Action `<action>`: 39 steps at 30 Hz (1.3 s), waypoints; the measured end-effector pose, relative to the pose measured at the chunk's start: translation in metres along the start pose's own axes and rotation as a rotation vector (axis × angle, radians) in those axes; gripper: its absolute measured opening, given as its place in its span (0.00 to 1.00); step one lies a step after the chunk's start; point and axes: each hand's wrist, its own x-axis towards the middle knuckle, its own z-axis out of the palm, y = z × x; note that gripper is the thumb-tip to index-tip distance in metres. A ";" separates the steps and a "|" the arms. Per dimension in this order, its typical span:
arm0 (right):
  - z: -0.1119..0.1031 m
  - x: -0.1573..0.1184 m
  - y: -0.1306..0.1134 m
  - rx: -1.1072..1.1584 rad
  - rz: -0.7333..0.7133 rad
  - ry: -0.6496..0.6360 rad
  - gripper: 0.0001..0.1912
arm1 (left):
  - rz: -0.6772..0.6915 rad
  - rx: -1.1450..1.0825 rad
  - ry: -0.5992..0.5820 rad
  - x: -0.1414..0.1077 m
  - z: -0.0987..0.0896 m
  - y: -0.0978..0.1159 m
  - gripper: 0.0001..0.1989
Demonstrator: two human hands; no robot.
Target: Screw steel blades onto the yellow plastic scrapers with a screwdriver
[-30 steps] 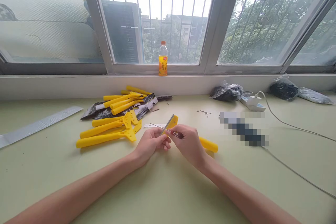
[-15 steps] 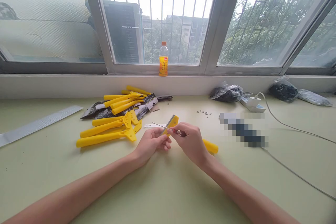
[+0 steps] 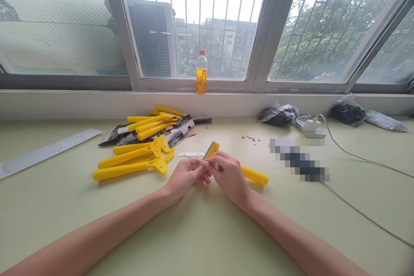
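My left hand (image 3: 183, 179) is closed on the yellow scraper head (image 3: 213, 149), which stands tilted with a grey metal strip along its left edge. In my right hand (image 3: 232, 177) is a small screwdriver (image 3: 217, 166), its thin shaft pointing left across the scraper head. Past my right hand a yellow handle (image 3: 255, 175) sticks out; the hand hides whether it joins the head. Just behind my left fingers lies a flat whitish strip (image 3: 186, 154). Several yellow scrapers (image 3: 129, 168) rest on the table to the left.
More yellow handles (image 3: 152, 129) lie on dark packaging (image 3: 110, 136). Small screws (image 3: 250, 138) are scattered back right. A long silvery strip (image 3: 51, 153) lies far left. Plastic bags (image 3: 280, 114), a power strip (image 3: 313, 131) and cables stand right. A drink bottle (image 3: 201, 75) is on the sill.
My right hand has shifted slightly left and down, and the screwdriver shaft now sits lower across the scraper head. More of the yellow handle shows. My left hand keeps its hold.
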 end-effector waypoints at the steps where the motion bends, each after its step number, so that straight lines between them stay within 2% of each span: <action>1: 0.000 0.000 -0.002 0.000 0.001 -0.008 0.09 | 0.002 -0.001 -0.001 0.000 0.000 0.000 0.21; 8: -0.007 -0.001 -0.018 -0.012 -0.019 -0.164 0.20 | 0.002 0.025 0.009 -0.003 0.001 0.000 0.23; 12: -0.009 -0.003 -0.015 -0.038 -0.050 -0.146 0.16 | -0.008 0.030 0.023 -0.003 0.002 0.002 0.24; 15: -0.007 -0.003 -0.013 -0.085 -0.080 -0.186 0.14 | -0.022 -0.015 0.021 -0.002 0.003 0.002 0.24; 18: -0.008 -0.003 -0.015 -0.158 -0.031 -0.202 0.12 | -0.040 -0.039 0.043 -0.001 0.003 0.001 0.22; 20: -0.013 -0.004 -0.019 -0.180 0.034 -0.169 0.13 | -0.046 -0.023 0.085 0.000 0.003 0.001 0.18; 22: -0.022 -0.010 -0.026 -0.179 0.114 -0.155 0.14 | -0.053 -0.009 0.127 0.001 0.002 0.001 0.11; 24: -0.037 -0.022 -0.032 -0.174 0.186 -0.208 0.13 | -0.062 -0.012 0.156 0.002 0.002 0.000 0.06; 27: -0.063 -0.047 -0.035 -0.131 0.218 -0.390 0.11 | -0.066 -0.021 0.186 0.003 0.003 -0.001 0.04; 31: -0.086 -0.073 -0.032 -0.136 0.226 -0.486 0.15 | -0.068 -0.020 0.182 0.003 0.005 -0.001 0.05; 35: -0.082 -0.075 -0.033 -0.140 0.198 -0.511 0.11 | -0.060 -0.009 0.158 0.002 0.005 0.001 0.05; 39: -0.069 -0.070 -0.037 -0.227 0.057 -0.459 0.10 | -0.056 -0.008 0.147 0.001 0.005 0.001 0.03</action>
